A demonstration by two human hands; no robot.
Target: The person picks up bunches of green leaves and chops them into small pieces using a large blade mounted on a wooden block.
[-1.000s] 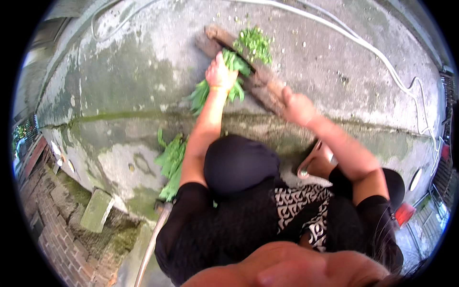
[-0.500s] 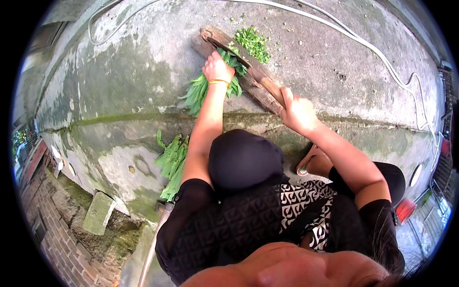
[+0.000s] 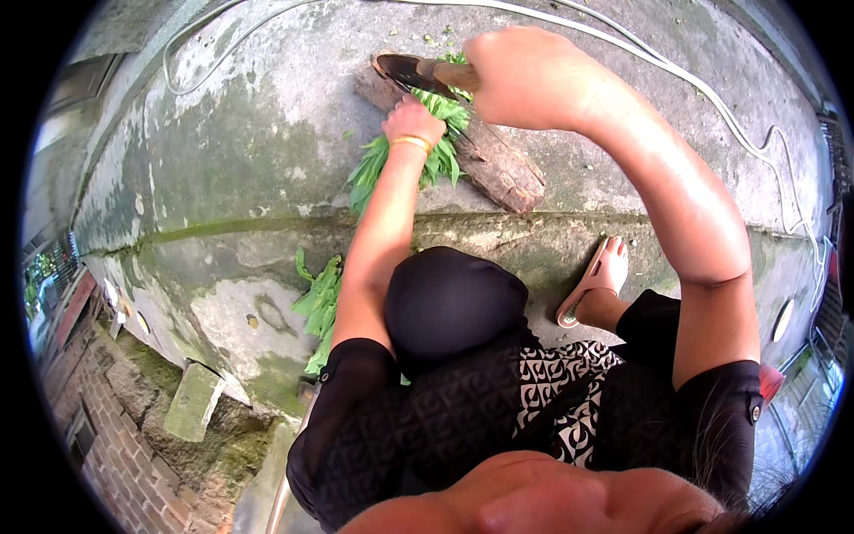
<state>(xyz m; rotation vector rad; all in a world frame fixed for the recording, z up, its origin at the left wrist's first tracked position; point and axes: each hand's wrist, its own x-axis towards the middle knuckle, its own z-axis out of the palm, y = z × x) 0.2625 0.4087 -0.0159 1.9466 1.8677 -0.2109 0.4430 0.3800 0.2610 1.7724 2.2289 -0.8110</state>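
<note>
**Soft Daylight, Curved Edges**

You have bright, diffuse daylight here, leaving only soft shadows. The mottled grey concrete ledge [image 3: 267, 116] looks lightest in its whitish patches. A glossy highlight runs along your bare, bent right forearm [image 3: 658, 178], while the smooth black cloth over your rounded knee [image 3: 454, 298] loses most of its detail. Your broad, dark metal knife blade [image 3: 409, 73] and the bright green leafy bunch [image 3: 442, 160] read fairly clearly. The fisheye curves your view toward black corners, and bluish glare (strongest at lower right) washes out the rim.
</note>
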